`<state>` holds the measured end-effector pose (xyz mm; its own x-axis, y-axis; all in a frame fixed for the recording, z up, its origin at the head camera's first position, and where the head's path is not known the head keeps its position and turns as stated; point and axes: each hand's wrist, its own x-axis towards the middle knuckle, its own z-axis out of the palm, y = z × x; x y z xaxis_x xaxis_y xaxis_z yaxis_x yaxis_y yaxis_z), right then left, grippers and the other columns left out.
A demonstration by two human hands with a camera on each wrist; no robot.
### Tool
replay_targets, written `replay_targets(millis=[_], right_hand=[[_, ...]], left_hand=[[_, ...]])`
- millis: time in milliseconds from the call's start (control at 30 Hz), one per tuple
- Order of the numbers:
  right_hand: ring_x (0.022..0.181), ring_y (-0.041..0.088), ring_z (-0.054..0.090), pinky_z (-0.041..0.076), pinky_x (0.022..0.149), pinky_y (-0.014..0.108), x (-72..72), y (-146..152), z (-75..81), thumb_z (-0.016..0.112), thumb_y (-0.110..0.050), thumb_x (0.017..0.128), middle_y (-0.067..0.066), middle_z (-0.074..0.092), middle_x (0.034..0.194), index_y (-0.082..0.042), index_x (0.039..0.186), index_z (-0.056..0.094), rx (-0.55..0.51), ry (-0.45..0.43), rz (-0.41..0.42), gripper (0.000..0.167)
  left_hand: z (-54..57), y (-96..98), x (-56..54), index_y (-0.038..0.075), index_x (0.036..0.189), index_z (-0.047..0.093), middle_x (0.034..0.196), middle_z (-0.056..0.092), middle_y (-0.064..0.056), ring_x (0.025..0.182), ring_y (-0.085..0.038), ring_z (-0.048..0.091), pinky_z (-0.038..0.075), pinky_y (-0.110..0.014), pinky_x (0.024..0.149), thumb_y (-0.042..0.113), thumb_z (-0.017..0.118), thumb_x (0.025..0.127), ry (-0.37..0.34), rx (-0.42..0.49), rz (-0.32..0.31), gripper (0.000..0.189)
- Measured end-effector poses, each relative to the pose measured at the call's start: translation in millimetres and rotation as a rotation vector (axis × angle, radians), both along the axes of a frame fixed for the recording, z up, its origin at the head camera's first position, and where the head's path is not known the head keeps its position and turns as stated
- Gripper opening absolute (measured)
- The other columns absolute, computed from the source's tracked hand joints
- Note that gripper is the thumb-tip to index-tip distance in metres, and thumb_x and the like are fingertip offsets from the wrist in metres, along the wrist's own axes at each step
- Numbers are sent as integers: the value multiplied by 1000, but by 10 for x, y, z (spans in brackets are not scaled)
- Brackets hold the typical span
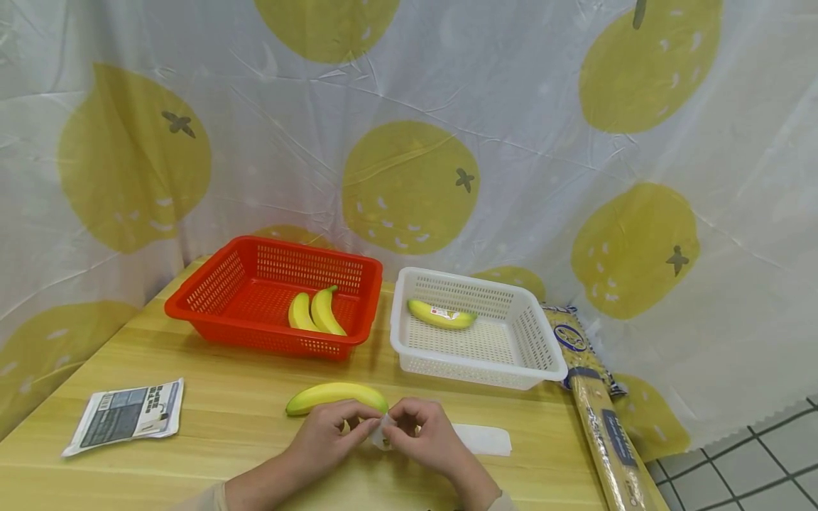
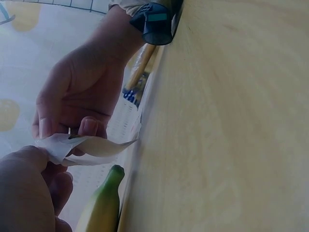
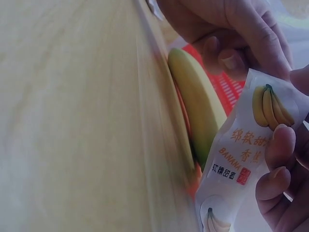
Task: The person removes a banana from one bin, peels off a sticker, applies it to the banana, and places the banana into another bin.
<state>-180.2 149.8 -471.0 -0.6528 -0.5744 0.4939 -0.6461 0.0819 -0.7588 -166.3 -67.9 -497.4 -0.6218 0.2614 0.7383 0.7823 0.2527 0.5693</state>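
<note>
Both hands meet over the front of the table at a white strip of banana stickers [image 3: 236, 159], printed with bananas and lettering. My left hand [image 1: 329, 436] pinches its near end between thumb and finger. Across from it, my right hand [image 1: 427, 438] grips the same strip, fingertips close to the left ones. A length of white paper [image 1: 483, 439] shows on the table to the right of the right hand. Just beyond the hands lies a yellow banana [image 1: 335, 395] with greenish ends, its right end beside the fingertips.
A red basket [image 1: 255, 333] holding two bananas [image 1: 326, 312] stands at back left. Right of it, a white basket [image 1: 473, 372] contains a banana with a sticker [image 1: 441, 314]. A printed packet [image 1: 128, 417] lies at left; bagged pasta [image 1: 575, 341] and a long noodle pack [image 1: 607, 440] line the right edge.
</note>
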Motion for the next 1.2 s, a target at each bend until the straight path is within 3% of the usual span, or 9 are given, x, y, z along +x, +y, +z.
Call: replay_targets(millis=[300,567,867,1200], right_hand=[[63,-2,50,45,50,17,-54,34,-86,74,2,89,11,68,73,-5,93,71,15,42,-4,8],[66,-2,51,45,53,16,-28,39,-55,81,-4,86,9,68,75,-8,93,72,26,-5,-22,13],[68,-3,52,49,56,18,-18,39,-49,80,-10,90,6,70,81,-12,93,73,75,-73,-61,8],[68,-2,53,50,56,19,-21,54,-33,79,-9,90,10,72,90,-12,94,72,71,-80,-52,8]], left_hand=[[14,-9,12,25,101,75,91,74,14,70,5,57,50,-20,56,8,77,92,-53,-22,9,20],[18,-11,13,24,99,75,90,74,13,71,5,57,51,-21,57,6,78,90,-52,-24,19,20],[3,-15,8,24,98,73,86,71,15,71,5,56,48,-19,56,3,79,88,-33,-23,40,25],[-6,-26,-2,25,97,71,83,66,18,69,4,55,49,-22,55,2,78,89,-99,-31,63,25]])
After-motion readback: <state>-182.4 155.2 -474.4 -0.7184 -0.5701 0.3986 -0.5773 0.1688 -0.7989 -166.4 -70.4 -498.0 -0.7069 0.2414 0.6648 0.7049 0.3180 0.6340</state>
